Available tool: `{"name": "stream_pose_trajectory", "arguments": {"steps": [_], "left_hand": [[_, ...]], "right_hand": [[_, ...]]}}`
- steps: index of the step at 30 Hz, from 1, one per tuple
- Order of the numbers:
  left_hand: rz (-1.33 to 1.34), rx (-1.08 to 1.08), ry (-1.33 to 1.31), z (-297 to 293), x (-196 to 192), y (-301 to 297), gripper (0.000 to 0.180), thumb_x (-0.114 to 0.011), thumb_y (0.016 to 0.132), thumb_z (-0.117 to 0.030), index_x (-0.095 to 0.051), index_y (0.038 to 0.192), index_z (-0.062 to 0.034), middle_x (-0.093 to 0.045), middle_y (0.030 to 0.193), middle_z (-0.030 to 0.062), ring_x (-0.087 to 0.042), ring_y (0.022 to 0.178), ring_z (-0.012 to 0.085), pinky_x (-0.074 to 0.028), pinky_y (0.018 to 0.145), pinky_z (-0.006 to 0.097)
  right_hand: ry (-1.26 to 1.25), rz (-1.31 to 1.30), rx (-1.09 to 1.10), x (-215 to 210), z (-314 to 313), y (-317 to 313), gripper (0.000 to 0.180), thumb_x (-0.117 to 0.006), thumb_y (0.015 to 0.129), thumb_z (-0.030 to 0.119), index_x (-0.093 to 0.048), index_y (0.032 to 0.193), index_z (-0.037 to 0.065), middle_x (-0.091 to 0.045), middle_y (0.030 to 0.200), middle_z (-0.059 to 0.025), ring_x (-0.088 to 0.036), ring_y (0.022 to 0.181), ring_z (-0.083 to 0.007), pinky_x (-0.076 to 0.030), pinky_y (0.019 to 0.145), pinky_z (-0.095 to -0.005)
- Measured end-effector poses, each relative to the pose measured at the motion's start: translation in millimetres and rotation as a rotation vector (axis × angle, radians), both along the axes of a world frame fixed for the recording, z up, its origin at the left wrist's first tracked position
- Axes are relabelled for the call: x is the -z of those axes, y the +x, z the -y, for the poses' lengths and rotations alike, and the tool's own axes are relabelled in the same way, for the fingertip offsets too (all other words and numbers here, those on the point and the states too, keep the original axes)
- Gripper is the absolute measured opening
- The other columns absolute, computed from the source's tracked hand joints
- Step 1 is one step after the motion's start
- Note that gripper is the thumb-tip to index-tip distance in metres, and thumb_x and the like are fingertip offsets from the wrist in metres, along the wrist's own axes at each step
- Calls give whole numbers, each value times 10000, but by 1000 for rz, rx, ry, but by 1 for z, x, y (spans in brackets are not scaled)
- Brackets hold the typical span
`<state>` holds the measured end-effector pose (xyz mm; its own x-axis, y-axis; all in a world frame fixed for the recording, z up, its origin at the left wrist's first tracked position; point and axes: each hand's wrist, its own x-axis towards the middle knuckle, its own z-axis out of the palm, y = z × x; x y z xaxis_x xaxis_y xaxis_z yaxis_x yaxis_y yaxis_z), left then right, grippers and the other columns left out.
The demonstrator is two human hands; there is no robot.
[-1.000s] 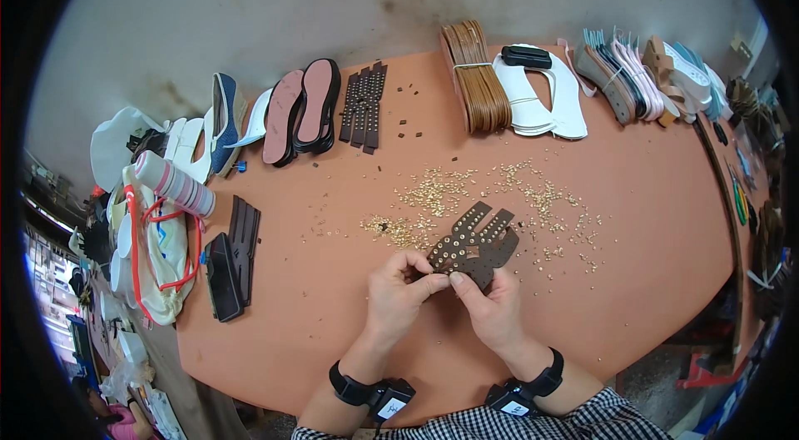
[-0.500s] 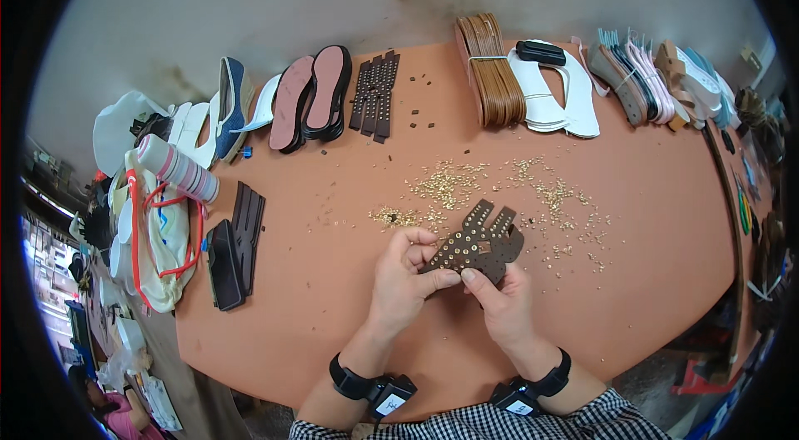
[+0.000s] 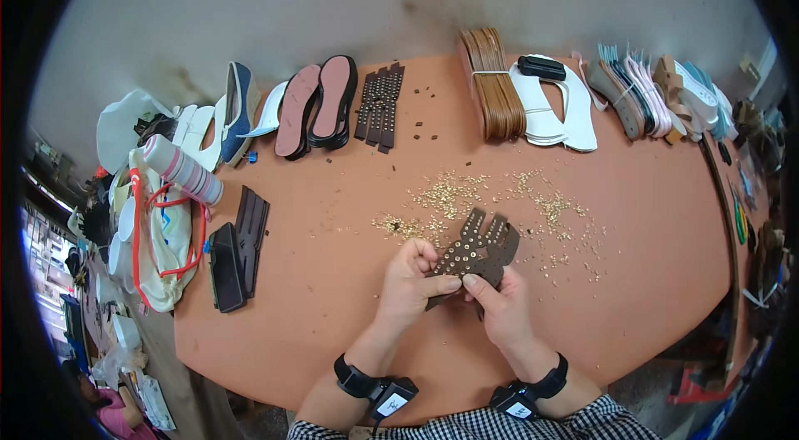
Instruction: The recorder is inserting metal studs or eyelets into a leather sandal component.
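A dark brown studded shoe upper [image 3: 471,254] is held between my two hands, low over the near middle of the table. Gold studs dot its face, and its slit strips point away from me. My left hand [image 3: 408,282] pinches the left edge, thumb on top and fingers beneath. At the right edge my right hand [image 3: 502,304] grips it the same way, its fingers mostly hidden under the piece. Both thumb tips nearly meet on the near side. Loose gold studs [image 3: 449,194] lie scattered just beyond, with another spread [image 3: 559,211] to the right.
At the back stand studded brown strips [image 3: 381,107], pink-topped soles [image 3: 333,99], a tied brown bundle [image 3: 491,82] and white cut pieces [image 3: 574,115]. To the left lie a black case [image 3: 226,265], dark strips [image 3: 252,215] and a striped cup [image 3: 183,169]. Tied shoe parts [image 3: 637,94] line the back right.
The shoe upper has tilted slightly in my hands, and both hands keep hold of it. The whole view has shifted a little, so the table sits lower in it.
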<state>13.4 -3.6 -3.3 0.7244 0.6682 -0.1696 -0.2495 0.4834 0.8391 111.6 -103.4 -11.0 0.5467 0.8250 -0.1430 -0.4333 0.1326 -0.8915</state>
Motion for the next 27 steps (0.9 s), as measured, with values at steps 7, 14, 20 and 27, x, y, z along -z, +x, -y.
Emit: {"name": "stream_pose_trajectory", "arguments": {"steps": [7, 14, 20, 27], "left_hand": [[-31, 238, 105, -11, -2, -12, 342, -664, 689, 69, -485, 966, -22, -579, 871, 56, -592, 733, 134, -501, 681, 246], [-331, -181, 363, -59, 1, -51, 307, -676, 678, 49, -574, 966, 20, -592, 836, 46, -570, 745, 110, -478, 638, 217], [-816, 18, 844, -51, 4, -43, 180, -690, 651, 17, -622, 815, -11, -566, 727, 30, -514, 626, 84, -443, 575, 217], [-835, -45, 1296, -43, 8, -26, 128, -679, 667, -99, -589, 724, -27, -556, 736, 99, -530, 739, 254, -439, 671, 352]], "right_hand": [[37, -279, -166, -17, -3, 6, 171, -645, 735, 6, -557, 880, 30, -579, 804, -26, -521, 661, -94, -434, 605, -236], [107, -508, -9, -25, -4, 18, 213, -568, 743, -53, -513, 925, 42, -567, 820, -56, -544, 668, -148, -449, 572, -263], [101, -505, 29, -28, -2, 21, 189, -557, 744, -45, -517, 906, 44, -556, 822, -52, -537, 671, -143, -441, 558, -257], [59, -397, 62, -29, 0, 16, 136, -561, 754, -32, -546, 878, 21, -573, 809, -54, -538, 636, -138, -446, 561, -255]]}}
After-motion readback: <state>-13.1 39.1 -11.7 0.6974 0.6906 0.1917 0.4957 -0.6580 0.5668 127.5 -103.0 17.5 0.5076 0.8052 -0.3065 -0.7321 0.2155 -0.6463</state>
